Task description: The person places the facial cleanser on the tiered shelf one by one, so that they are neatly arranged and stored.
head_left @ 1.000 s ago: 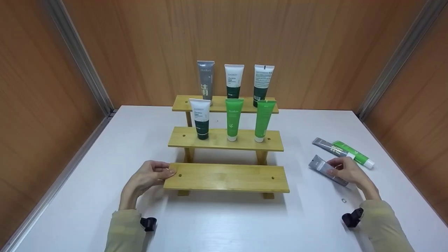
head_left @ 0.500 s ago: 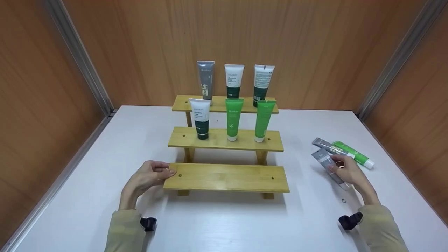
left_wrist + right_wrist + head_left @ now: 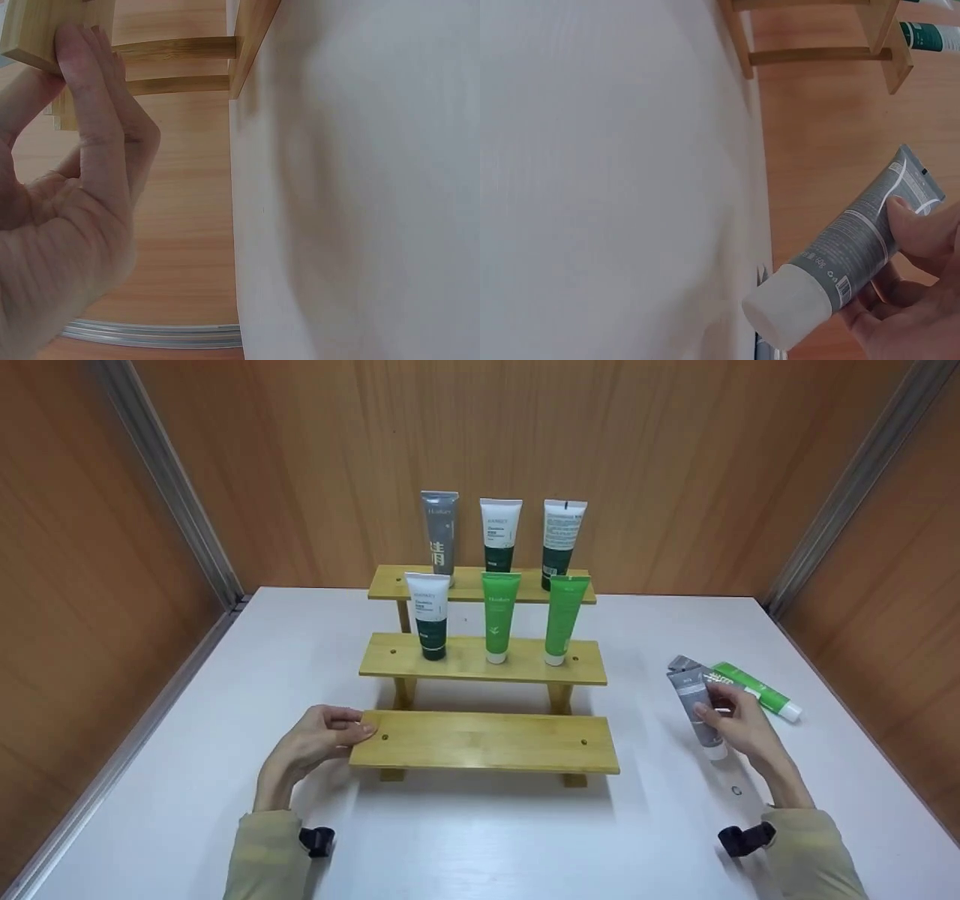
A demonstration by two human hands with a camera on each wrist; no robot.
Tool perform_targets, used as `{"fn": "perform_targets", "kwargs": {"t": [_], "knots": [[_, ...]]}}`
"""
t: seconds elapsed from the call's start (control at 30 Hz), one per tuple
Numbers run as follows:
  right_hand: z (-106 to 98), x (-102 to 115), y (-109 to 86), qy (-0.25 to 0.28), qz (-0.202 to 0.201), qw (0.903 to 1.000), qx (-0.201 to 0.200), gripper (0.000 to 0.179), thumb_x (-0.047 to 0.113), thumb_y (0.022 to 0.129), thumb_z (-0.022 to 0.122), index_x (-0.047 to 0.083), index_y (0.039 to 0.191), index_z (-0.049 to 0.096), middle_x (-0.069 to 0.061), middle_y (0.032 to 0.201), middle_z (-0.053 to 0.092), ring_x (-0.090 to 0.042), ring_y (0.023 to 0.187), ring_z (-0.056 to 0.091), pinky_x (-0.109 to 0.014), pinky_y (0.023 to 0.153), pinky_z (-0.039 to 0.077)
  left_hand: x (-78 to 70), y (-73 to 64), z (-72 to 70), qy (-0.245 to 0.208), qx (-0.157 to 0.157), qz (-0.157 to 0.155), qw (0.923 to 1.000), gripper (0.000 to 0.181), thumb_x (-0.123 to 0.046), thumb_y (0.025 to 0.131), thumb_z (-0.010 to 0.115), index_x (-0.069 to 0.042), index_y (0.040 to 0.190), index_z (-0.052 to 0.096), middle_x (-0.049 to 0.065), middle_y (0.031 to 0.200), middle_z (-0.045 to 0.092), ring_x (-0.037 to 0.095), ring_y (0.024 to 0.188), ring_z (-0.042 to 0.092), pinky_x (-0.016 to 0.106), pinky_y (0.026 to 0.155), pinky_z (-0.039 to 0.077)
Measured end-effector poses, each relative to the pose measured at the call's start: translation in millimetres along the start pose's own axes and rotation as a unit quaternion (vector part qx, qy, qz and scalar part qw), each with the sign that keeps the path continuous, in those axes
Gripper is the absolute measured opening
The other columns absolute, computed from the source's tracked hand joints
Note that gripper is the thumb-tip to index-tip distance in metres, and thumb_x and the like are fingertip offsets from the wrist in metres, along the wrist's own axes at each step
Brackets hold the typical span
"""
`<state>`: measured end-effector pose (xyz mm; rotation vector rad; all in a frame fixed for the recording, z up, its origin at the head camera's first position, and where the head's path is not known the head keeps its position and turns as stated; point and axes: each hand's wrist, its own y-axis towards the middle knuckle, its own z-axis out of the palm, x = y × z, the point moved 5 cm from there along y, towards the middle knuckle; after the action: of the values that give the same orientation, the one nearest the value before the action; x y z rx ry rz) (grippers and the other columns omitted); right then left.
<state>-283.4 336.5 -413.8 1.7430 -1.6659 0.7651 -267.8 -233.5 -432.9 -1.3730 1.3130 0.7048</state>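
My right hand (image 3: 742, 724) pinches a grey squeeze tube (image 3: 696, 709) between thumb and fingers, its white cap pointing down. In the right wrist view the grey tube (image 3: 855, 232) shows its printed back and barcode. My left hand (image 3: 319, 742) grips the left end of the lowest step of a three-tier wooden stand (image 3: 484, 741), thumb on top. In the left wrist view the fingers (image 3: 94, 112) press the underside of that board (image 3: 30, 34). Behind the held tube, another grey tube (image 3: 684, 663) and a green tube (image 3: 761, 690) lie on the table, the grey one partly hidden.
A white-and-dark-green tube (image 3: 429, 615) and two green tubes (image 3: 499, 615) stand on the middle step. On the top step are a grey tube (image 3: 441, 532) and two white-and-green ones (image 3: 500, 529). A small ring (image 3: 736, 790) lies on the white table (image 3: 480, 840). Wooden walls surround it.
The grey tube in my right hand has been raised from lying on the table and turned more upright, cap down. My left hand stays on the stand.
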Motion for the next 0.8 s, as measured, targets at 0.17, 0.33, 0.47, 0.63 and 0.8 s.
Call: {"fn": "perform_targets", "kwargs": {"t": [0.17, 0.33, 0.47, 0.63, 0.8], "knots": [[0.5, 9.4, -3.7, 0.020, -0.006, 0.9997, -0.013, 0.052, 0.016, 0.103, 0.057, -0.010, 0.146, 0.041, -0.028, 0.135, 0.052, -0.008, 0.108, 0.053, -0.003, 0.085, 0.041, 1.6, 1.8, -0.5, 0.008, -0.004, -0.008, 0.9999, 0.058, -0.019, 0.094, 0.071, 0.014, 0.135, 0.048, 0.011, 0.113, 0.068, 0.009, 0.092, 0.068, 0.027, 0.084, 0.061], [1.2, 20.3, -6.9, 0.038, -0.020, 0.9986, -0.031, 0.053, 0.018, 0.103, 0.058, -0.008, 0.146, 0.043, -0.024, 0.133, 0.054, 0.006, 0.101, 0.049, -0.002, 0.087, 0.040, 1.8, 1.9, -0.3, 0.006, -0.001, -0.010, 0.9999, 0.057, -0.019, 0.094, 0.071, 0.014, 0.135, 0.048, 0.011, 0.112, 0.068, 0.009, 0.092, 0.068, 0.026, 0.084, 0.061], [3.4, 30.3, -9.4, 0.058, -0.037, 0.9967, -0.044, 0.052, 0.018, 0.102, 0.060, -0.006, 0.145, 0.045, -0.013, 0.125, 0.058, 0.004, 0.102, 0.053, -0.003, 0.088, 0.043, 0.5, 1.1, -0.4, 0.012, -0.004, -0.011, 0.9999, 0.060, -0.021, 0.094, 0.072, 0.014, 0.136, 0.047, 0.015, 0.117, 0.067, 0.010, 0.095, 0.068, 0.028, 0.087, 0.061], [6.8, 44.0, -12.7, 0.085, -0.060, 0.9929, -0.058, 0.048, 0.014, 0.100, 0.062, -0.006, 0.142, 0.049, 0.013, 0.111, 0.058, 0.001, 0.101, 0.056, -0.006, 0.088, 0.048, -0.2, 1.7, -0.2, 0.009, -0.005, -0.012, 0.9999, 0.062, -0.021, 0.093, 0.072, 0.014, 0.138, 0.046, 0.016, 0.117, 0.066, 0.011, 0.094, 0.069, 0.028, 0.085, 0.061], [12.2, 56.4, -15.1, 0.107, -0.073, 0.9896, -0.062, 0.046, 0.013, 0.099, 0.065, -0.006, 0.139, 0.053, 0.017, 0.107, 0.058, 0.000, 0.099, 0.058, -0.010, 0.087, 0.051, 0.2, 1.9, 1.1, -0.004, 0.006, -0.007, 0.9999, 0.064, -0.019, 0.093, 0.073, 0.016, 0.138, 0.044, 0.011, 0.112, 0.066, 0.010, 0.090, 0.068, 0.025, 0.081, 0.061]]}}
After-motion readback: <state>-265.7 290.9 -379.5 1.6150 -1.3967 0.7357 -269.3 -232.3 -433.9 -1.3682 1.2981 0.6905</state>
